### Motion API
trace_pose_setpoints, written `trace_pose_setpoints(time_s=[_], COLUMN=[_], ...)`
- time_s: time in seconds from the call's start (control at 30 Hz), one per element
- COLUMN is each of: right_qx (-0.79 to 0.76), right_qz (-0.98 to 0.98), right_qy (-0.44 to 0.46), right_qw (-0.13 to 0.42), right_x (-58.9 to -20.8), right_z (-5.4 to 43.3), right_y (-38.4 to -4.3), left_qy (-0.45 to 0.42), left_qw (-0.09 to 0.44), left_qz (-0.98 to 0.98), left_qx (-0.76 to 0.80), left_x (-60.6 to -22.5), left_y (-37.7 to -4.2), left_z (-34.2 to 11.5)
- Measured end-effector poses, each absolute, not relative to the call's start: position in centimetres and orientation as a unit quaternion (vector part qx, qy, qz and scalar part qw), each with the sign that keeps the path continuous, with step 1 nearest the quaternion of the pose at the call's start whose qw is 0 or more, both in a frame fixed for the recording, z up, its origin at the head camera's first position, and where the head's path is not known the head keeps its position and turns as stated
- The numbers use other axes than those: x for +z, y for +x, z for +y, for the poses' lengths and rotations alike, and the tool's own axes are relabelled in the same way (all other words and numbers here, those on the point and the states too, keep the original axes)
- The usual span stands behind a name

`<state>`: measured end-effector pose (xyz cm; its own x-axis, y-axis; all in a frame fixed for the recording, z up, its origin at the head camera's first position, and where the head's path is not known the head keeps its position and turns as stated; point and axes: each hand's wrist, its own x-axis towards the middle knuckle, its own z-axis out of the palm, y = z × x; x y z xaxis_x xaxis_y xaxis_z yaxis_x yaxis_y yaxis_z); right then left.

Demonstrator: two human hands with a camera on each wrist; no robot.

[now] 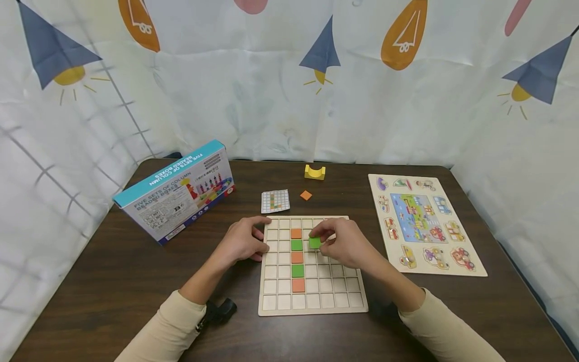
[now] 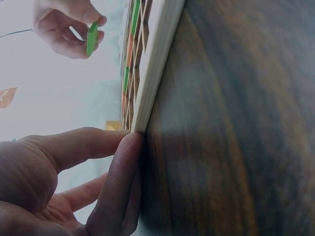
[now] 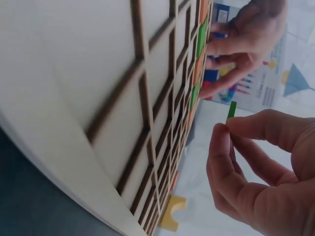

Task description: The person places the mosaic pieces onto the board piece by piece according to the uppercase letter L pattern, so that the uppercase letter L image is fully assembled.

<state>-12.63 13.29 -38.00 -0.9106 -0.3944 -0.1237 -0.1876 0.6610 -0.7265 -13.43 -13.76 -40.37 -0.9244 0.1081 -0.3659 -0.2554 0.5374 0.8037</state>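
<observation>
A wooden grid board (image 1: 312, 312) of white squares lies on the table, with a column of alternating orange tiles (image 1: 298, 285) and green tiles (image 1: 297, 270). My left hand (image 1: 242, 240) holds the board's left edge near its far corner; in the left wrist view, its fingertips (image 2: 132, 142) meet at that edge. Between thumb and fingers, my right hand (image 1: 346, 244) pinches a green square tile (image 1: 314, 243). The right wrist view shows this tile (image 3: 232, 109) edge-on, raised above the board. Past the board lie a small pattern card (image 1: 275, 201) and a loose orange tile (image 1: 306, 195).
A blue-topped box (image 1: 181, 191) stands at the left. The picture puzzle board (image 1: 434, 223) lies at the right. A yellow arched block (image 1: 314, 172) sits near the far table edge, and a black object (image 1: 222, 310) is by the left wrist. Printed curtains surround the table.
</observation>
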Motion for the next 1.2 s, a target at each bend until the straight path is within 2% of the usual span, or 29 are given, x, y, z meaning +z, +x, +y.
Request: trace_pose_setpoints(time_s=[0.7, 1.2], right_qx=[-0.375, -0.344], right_qz=[0.896, 0.893], right_qy=[-0.173, -0.232], right_qw=[0.165, 0.174], right_x=[-38.6, -38.9], right_z=[13.2, 13.2], right_y=[-10.1, -9.1], left_qy=[-0.048, -0.043], left_qw=[0.19, 0.19], left_qz=[0.858, 0.859], left_qx=[0.474, 0.473], left_x=[-40.2, -40.4], left_y=[-13.4, -13.4], left_z=[-13.6, -13.8])
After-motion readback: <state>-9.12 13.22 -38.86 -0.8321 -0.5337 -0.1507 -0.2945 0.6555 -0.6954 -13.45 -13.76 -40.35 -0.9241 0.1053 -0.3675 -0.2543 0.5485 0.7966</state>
